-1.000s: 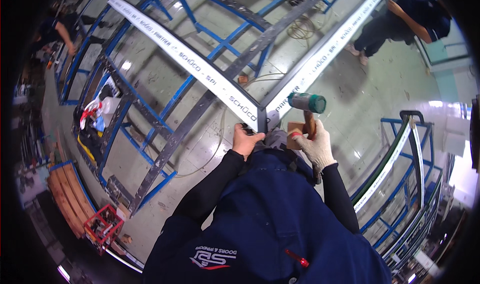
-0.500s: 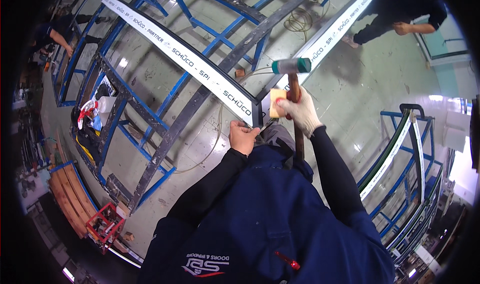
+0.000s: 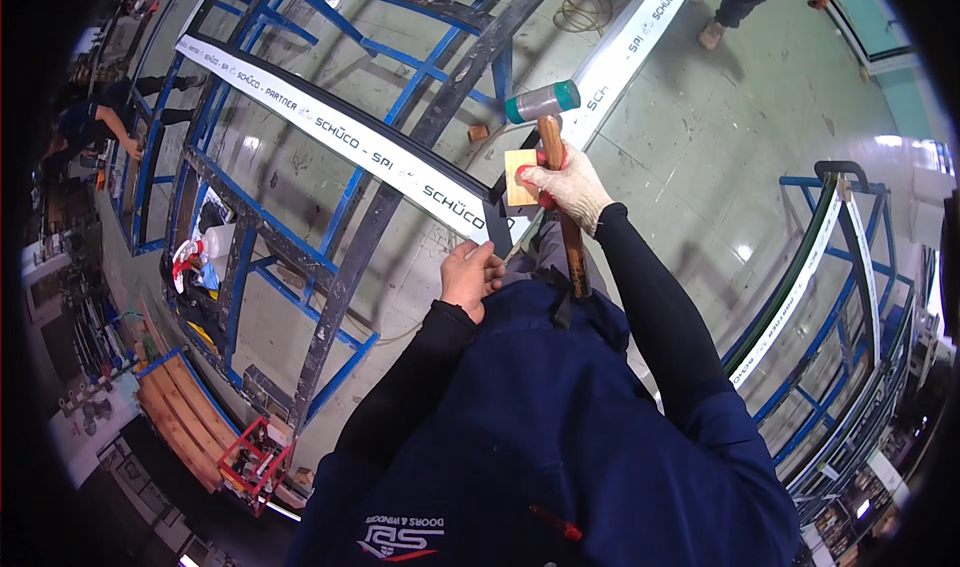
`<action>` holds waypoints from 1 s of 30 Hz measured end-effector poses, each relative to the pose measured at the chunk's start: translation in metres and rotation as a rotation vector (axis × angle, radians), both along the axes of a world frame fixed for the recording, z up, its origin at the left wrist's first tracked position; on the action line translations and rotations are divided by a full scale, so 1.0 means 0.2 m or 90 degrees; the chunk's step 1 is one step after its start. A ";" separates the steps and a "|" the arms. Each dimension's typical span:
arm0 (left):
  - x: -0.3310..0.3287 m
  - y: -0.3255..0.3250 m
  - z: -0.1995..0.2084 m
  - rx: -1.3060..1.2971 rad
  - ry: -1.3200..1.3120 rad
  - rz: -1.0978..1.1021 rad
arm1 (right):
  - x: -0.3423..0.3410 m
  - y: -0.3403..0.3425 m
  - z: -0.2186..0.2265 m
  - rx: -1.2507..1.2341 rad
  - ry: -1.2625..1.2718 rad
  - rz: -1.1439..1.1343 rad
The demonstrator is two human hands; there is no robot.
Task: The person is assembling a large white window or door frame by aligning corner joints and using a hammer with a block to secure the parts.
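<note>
My right hand, in a pale knitted glove, is closed round the wooden handle of a mallet with a clear-and-green head. Pinched by the same hand is a small wooden block, held over the frame corner. The window or door frame has black profiles covered with white printed film, meeting at a corner near my body. A dark strip crosses the film at this corner. My bare left hand is at the corner's near edge, fingers curled together; what they grip, if anything, is hidden.
Blue and black metal trestles carry the frame. A hose coil lies on the floor. Another frame stands on a rack at right. A red crate and spray bottle are left. Two people are beyond.
The mallet and wooden block have shifted left and tilted with my right hand, the block now over the corner. My left hand has curled more at the near edge. The view has turned slightly.
</note>
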State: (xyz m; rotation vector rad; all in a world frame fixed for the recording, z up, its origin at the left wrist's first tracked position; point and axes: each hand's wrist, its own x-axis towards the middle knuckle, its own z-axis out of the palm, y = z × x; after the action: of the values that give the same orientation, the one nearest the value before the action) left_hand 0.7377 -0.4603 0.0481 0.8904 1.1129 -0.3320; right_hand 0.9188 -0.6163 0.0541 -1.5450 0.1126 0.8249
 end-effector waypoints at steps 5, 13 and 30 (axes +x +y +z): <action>0.01 0.02 0.03 -0.009 0.020 -0.057 | 0.01 -0.02 0.02 -0.005 0.018 0.020; 0.05 -0.02 0.00 0.198 0.050 -0.197 | 0.01 -0.02 0.00 0.004 -0.004 0.004; 0.12 -0.17 0.01 0.244 0.104 -0.048 | -0.03 0.00 -0.03 -0.072 -0.077 0.018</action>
State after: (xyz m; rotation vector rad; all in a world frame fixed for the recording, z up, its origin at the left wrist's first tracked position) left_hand 0.7621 -0.4937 0.0508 1.2640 1.3203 -0.2603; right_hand 0.9136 -0.6156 0.0473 -1.7028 0.0500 0.7571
